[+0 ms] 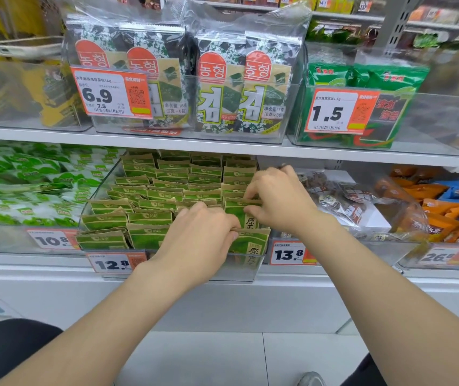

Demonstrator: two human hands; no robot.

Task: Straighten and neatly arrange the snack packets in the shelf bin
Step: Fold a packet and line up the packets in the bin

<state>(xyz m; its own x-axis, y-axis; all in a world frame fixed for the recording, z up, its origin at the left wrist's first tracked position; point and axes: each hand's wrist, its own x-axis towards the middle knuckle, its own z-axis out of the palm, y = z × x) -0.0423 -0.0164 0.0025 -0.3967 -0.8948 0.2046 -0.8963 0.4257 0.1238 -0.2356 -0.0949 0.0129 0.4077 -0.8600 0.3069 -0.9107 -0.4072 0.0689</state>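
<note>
LOWER SHELF, SNACK AISLE: My two bare forearms come in from 6 o'clock, over pale floor tiles and a grey shoe [310,378], to the clear shelf bin [97,188] at the middle of the lower shelf. My left hand [195,235] lies over the bin's front row at about 5 o'clock. Its fingers are curled and close on the top of the front packet [253,243], though the knuckles hide the exact hold. Just beyond it, at 3 o'clock, my right hand [278,199] nips the top edge of a raised packet [239,218] between thumb and forefinger. That packet stands taller than its neighbours.

The green-and-tan snack packets [150,218] fill the bin from front wall to back. Towards 12 o'clock they stand in fairly even files. At 7 to 9 o'clock, behind the 12.8 price tag [114,264], several lean and overlap.

I judge the job partway done. The rear looks settled, the right front corner is in hand, and the left front rows are yet to be squared.

Green-and-white packets [28,185] fill the bin at 9 o'clock, and brown clear-wrapped ones [342,196] the bin at 3 o'clock. Farther up, at 12 o'clock, large seaweed packs [222,87] stand on the shelf above.
</note>
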